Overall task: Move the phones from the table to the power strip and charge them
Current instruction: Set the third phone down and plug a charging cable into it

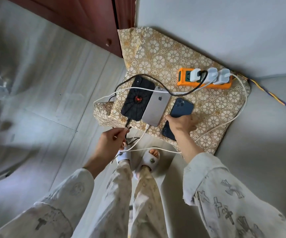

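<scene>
With left hand (110, 141) pinching a cable (126, 125), right hand (181, 123) gripping the blue phone (181, 107) nearest the power strip (180, 81), seemingly reached the last hookup, needing plug steered into port.

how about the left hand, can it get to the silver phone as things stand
Probably yes: the left hand hangs just off the table edge, close to the silver phone, with nothing between them. It pinches a cable though, so its fingers are not free.
</scene>
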